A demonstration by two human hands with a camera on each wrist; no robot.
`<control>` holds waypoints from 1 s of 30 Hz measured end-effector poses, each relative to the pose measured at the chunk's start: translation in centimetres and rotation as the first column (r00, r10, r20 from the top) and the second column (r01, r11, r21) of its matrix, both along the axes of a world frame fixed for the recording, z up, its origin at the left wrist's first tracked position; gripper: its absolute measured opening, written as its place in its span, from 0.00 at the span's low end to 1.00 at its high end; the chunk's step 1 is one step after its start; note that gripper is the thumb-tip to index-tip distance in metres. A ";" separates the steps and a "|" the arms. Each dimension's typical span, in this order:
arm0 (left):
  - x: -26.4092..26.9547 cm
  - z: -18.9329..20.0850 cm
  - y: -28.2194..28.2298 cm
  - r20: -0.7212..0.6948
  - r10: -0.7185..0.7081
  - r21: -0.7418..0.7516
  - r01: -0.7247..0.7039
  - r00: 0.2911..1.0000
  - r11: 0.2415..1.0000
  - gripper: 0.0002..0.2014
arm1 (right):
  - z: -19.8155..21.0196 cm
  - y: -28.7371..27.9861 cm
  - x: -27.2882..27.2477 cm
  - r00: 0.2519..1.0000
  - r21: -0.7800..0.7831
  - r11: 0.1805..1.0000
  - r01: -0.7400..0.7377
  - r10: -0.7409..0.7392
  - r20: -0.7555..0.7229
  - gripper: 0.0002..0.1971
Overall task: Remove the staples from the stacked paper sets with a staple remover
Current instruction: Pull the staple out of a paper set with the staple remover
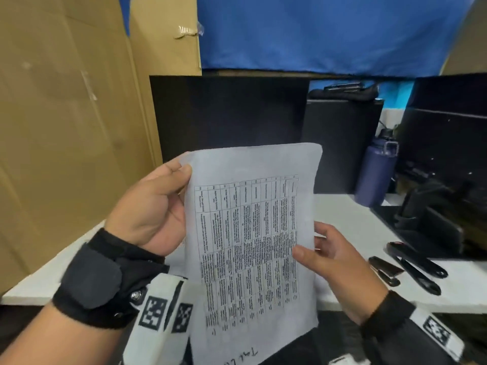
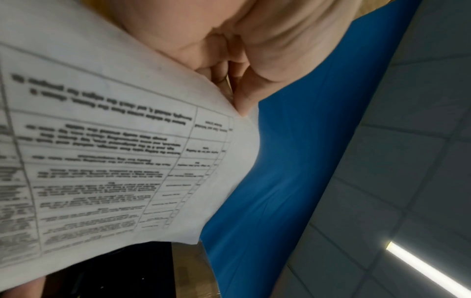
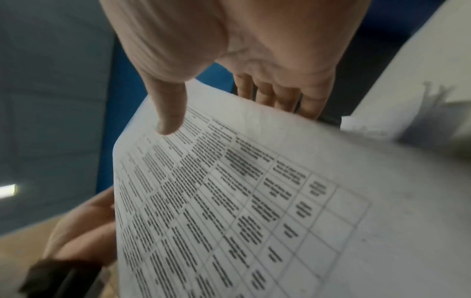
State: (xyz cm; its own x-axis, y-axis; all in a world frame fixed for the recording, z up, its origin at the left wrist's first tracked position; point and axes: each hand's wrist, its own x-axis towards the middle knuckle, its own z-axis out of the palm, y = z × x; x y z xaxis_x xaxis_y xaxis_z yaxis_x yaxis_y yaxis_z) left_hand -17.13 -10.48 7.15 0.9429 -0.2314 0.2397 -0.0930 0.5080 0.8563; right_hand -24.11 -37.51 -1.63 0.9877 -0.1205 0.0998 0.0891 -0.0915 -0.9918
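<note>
I hold a white paper set (image 1: 250, 233) with a printed table upright in front of me, above the white table (image 1: 355, 219). My left hand (image 1: 181, 175) grips its upper left edge, thumb on the front. My right hand (image 1: 312, 243) pinches the right edge, thumb on the printed side and fingers behind. The left wrist view shows the sheet (image 2: 102, 141) bending under my fingers (image 2: 239, 96). In the right wrist view my thumb (image 3: 169, 119) presses on the page (image 3: 254, 201). No staple shows. Two black hand tools (image 1: 416, 267) (image 1: 384, 270) lie on the table to the right, untouched.
A dark blue water bottle (image 1: 375, 175) stands at the back right beside a black bag (image 1: 432, 214). A black panel (image 1: 229, 114) stands behind the table, with cardboard (image 1: 66, 127) on the left and blue cloth (image 1: 316, 35) above.
</note>
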 end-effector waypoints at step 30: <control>4.0 -3.1 -5.1 0.066 0.289 0.192 -0.296 0.955 0.936 0.13 | 6.9 -3.2 5.8 0.937 0.318 0.926 0.206 -0.280 0.209 0.25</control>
State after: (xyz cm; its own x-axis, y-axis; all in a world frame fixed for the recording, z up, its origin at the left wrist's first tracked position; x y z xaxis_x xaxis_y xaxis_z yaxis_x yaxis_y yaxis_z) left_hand -13.09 -15.54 4.05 0.9675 0.0072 0.2527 -0.2449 0.2747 0.9298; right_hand -18.28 -40.72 5.27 0.8725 -0.4136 0.2600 0.3443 0.1429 -0.9279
